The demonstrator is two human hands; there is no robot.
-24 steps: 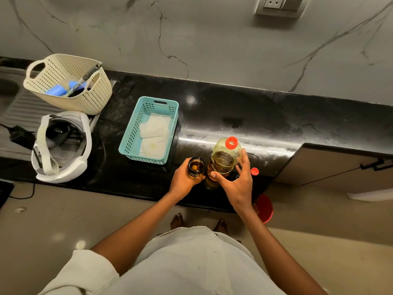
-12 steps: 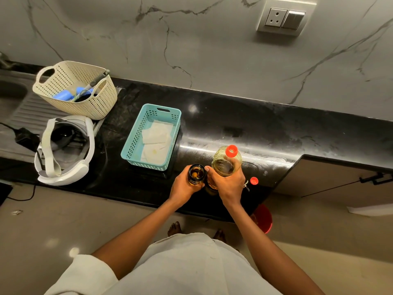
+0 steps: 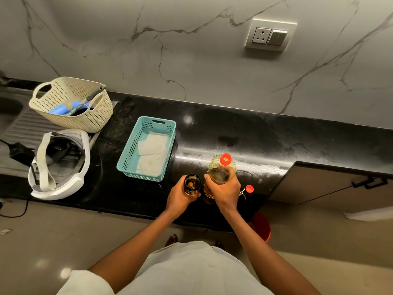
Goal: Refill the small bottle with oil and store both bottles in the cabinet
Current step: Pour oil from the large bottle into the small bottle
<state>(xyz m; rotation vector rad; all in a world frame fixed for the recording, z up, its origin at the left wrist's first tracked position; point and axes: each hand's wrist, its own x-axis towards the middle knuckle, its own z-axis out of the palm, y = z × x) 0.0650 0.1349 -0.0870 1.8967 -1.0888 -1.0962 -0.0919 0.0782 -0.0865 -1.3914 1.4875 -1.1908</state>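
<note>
Right now my left hand (image 3: 180, 196) is wrapped around the small bottle (image 3: 192, 184), which stands open-mouthed near the front edge of the black counter (image 3: 255, 141). My right hand (image 3: 225, 190) grips the large oil bottle (image 3: 222, 169) just beside it, red cap (image 3: 225, 159) on. The small bottle's loose cap (image 3: 249, 189) lies to the right. Pouring could overshoot that narrow mouth, and oily glass so near the edge could slip.

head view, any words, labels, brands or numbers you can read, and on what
None can be read.
Large oil bottle: no label shows from above; the right hand covers its side.
Small bottle: no text visible.
Wall socket and switch: no markings legible.
</note>
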